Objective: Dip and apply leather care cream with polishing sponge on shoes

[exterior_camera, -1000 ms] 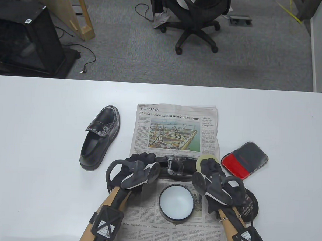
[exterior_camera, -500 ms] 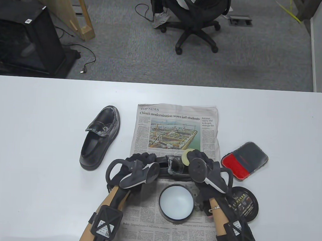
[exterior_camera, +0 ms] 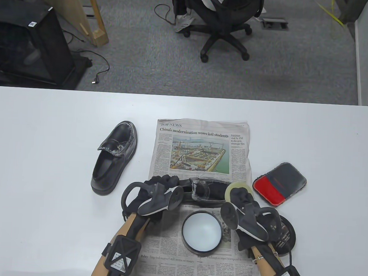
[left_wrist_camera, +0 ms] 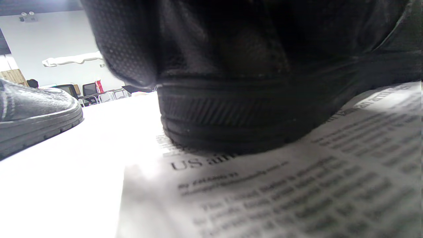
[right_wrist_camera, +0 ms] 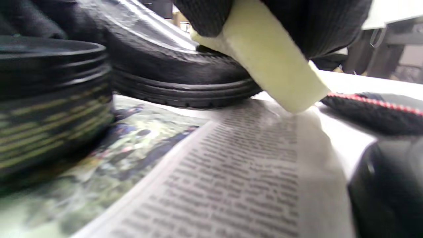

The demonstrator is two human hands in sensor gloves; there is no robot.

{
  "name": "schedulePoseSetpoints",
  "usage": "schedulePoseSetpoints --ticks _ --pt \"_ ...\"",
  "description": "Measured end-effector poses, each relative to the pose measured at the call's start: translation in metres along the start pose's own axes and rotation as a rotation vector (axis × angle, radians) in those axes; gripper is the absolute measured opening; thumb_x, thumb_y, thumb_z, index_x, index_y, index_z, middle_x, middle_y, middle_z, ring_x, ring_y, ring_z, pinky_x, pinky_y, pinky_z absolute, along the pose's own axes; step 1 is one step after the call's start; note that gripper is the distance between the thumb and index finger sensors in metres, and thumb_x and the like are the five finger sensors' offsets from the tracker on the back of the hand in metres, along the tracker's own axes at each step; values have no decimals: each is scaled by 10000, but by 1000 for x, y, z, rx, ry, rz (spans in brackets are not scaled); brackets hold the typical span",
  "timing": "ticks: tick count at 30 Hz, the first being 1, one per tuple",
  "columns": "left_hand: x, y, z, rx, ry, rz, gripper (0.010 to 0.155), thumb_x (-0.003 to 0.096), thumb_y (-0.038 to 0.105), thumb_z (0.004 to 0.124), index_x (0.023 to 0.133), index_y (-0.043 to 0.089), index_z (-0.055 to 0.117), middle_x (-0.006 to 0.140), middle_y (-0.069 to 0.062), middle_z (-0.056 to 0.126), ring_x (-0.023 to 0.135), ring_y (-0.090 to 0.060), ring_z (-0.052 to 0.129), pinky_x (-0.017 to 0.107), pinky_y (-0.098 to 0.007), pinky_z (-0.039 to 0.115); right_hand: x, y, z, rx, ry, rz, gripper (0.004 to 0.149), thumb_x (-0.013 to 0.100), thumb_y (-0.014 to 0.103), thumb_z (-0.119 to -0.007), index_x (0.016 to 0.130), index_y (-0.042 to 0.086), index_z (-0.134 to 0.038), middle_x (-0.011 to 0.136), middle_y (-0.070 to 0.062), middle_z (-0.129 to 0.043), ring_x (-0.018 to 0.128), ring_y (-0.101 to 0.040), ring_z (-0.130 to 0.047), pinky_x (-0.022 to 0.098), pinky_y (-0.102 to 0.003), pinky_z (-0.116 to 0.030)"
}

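- Now left hand (exterior_camera: 156, 193) grips the near shoe's (exterior_camera: 207, 191) heel; right hand (exterior_camera: 245, 206) pinches the sponge (exterior_camera: 235, 187) by the toe
- Cream smears show; far shoe (exterior_camera: 114, 157) probably waits

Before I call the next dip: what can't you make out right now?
- Sponge face: table view, right hand covers it; right wrist view shows only an edge.
- Left hand grip on shoe: glove and tracker hide it.
- Lid: mostly under right hand.

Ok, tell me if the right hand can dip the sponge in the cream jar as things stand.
Probably yes: the jar sits open just left of the right hand, which holds the sponge, with nothing between.
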State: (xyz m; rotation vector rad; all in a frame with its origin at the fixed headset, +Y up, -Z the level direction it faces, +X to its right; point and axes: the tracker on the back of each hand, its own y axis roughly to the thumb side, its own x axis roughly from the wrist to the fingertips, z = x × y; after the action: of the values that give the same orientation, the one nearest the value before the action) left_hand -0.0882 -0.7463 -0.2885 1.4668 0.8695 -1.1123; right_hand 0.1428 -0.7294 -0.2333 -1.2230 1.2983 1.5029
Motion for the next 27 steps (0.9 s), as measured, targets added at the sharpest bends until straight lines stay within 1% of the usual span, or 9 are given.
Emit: schedulePoseSetpoints --ticks 2,5,8,12,15,17,19,24,27 --pt "0 0 0 -3 3 4 766 353 648 773 1042 326 681 1046 -6 860 907 -263 881 620 -414 825 0 8 5 14 -22 31 511 622 253 -610 1094 70 -539 1094 -224 -624 937 -461 -749 658 -519 -689" --pt "1 0 0 -9 2 9 762 349 645 776 1038 334 680 1051 -1 855 914 -261 880 632 -415 820 15 11 9 107 -29 32 499 627 253 -599 1105 129 -528 1136 -172 -585 1002 -449 -668 694 -544 -633" --pt "0 0 1 -10 5 8 763 348 645 777 1038 335 680 1049 3 856 909 -262 882 631 -414 820 36 4 4 167 -3 -41 490 628 251 -590 1106 167 -516 1150 -137 -564 1031 -424 -624 710 -545 -592" --pt "0 0 1 2 19 -8 755 354 655 763 1034 336 685 1031 3 871 884 -252 896 606 -405 831 47 -9 -3 151 18 -126 483 623 253 -597 1096 194 -519 1144 -124 -563 1022 -405 -639 704 -513 -618" --pt "-1 0 0 13 17 -15 755 354 660 754 1034 338 684 1020 -2 878 869 -246 904 592 -398 837 41 -20 -8 69 35 -162 489 617 245 -607 1093 170 -520 1124 -160 -592 979 -418 -708 680 -489 -665" --pt "-1 0 0 14 18 -18 758 352 662 752 1033 337 685 1016 -4 882 865 -247 906 586 -396 839 32 -25 -10 61 61 -157 497 617 247 -607 1090 138 -502 1106 -178 -618 946 -408 -765 661 -471 -705" --pt "0 1 0 18 14 -23 757 352 660 752 1034 335 689 1015 -8 884 861 -250 909 579 -398 842 21 -26 -12 51 49 -136 500 615 241 -615 1083 106 -502 1094 -202 -628 930 -418 -781 651 -472 -718" --pt "0 2 -1 22 5 -25 756 351 657 753 1031 331 695 1017 -13 885 863 -257 907 579 -403 843 -2 -9 -8 -19 33 -38 503 616 235 -620 1074 54 -521 1073 -236 -644 914 -441 -790 644 -484 -723" --pt "1 1 -1 13 5 -11 759 348 653 758 1032 329 693 1025 -16 879 874 -265 904 592 -406 839 -3 4 -1 -42 -20 2 502 621 235 -610 1093 87 -523 1103 -211 -617 957 -449 -731 674 -510 -674"
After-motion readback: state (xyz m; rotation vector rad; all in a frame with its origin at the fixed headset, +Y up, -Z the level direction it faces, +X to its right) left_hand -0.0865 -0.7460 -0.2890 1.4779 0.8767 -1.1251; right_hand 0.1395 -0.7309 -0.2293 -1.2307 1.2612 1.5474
